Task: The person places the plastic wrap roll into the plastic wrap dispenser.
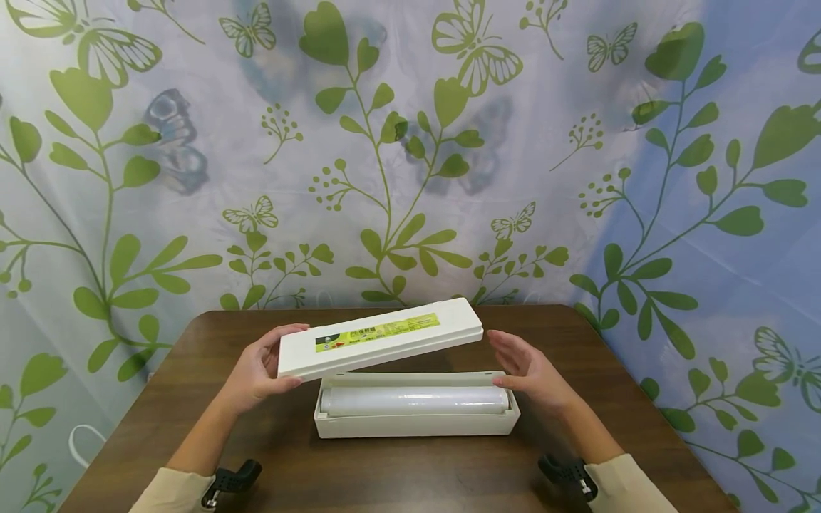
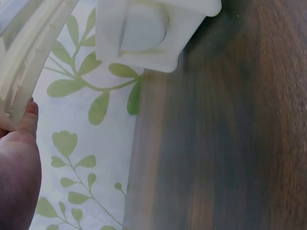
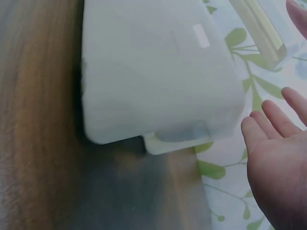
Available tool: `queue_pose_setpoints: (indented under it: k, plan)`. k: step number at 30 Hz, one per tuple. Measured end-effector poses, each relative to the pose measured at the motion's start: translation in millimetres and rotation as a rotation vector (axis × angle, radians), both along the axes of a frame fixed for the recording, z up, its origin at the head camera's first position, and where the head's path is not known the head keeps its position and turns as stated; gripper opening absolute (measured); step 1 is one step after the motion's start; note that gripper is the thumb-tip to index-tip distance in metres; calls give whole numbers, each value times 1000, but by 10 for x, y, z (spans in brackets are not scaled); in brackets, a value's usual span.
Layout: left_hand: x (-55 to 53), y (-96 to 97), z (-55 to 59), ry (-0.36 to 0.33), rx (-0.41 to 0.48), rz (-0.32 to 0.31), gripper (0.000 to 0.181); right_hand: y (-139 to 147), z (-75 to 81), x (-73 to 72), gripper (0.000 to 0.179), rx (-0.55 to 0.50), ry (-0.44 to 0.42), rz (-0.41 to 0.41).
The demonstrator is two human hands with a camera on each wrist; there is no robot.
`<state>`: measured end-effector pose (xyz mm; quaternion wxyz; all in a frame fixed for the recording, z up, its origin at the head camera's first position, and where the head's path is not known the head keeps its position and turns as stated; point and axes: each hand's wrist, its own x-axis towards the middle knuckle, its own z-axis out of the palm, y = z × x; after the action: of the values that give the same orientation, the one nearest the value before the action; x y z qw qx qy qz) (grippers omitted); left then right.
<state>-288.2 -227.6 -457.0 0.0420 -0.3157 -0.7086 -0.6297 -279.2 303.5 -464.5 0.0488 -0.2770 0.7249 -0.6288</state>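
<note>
A white lid (image 1: 385,338) with a green and yellow label is held up, tilted with its right end higher. My left hand (image 1: 261,367) grips its left end, thumb at the front; in the left wrist view that hand (image 2: 19,167) is at the lid's edge (image 2: 29,62). Beneath stands the white box (image 1: 417,426), lidless, with a clear-wrapped roll of film (image 1: 417,400) lying inside. My right hand (image 1: 529,370) is by the lid's raised right end and the box's right end, fingers extended. In the right wrist view its fingers (image 3: 273,120) hold nothing.
The brown wooden table (image 1: 449,474) carries the box near its middle. Behind it hangs a curtain (image 1: 398,178) printed with green leaves and butterflies. A white cord loop (image 1: 80,445) shows beyond the table's left edge.
</note>
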Motion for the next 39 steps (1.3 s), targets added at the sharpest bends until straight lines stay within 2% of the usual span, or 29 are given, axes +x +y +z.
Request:
queue_pose_setpoints:
  k: [4,9,15,21,25,33,39]
  plan:
    - [-15,22,-17,12,17,-25,80,-44,59,-52,81,-44,8,18]
    - [-14,74,-32,35,23,-69,78,-100,121,-91,80,-46,6,-6]
    - [17,147,-13,25,3,-70,77,-151,184,-111,84,-74,4,9]
    - [30,167,-6,63,16,-91,76,-169,221,-162,87,-65,-7,8]
    - [34,183,4,53,11,-102,77,-167,230,-193,90,-64,-7,27]
    - [49,205,32,8,-15,-79,78,-175,268,-215,93,-25,-8,23]
    - [49,212,33,-1,13,-112,78,-177,312,-200,97,-6,-51,58]
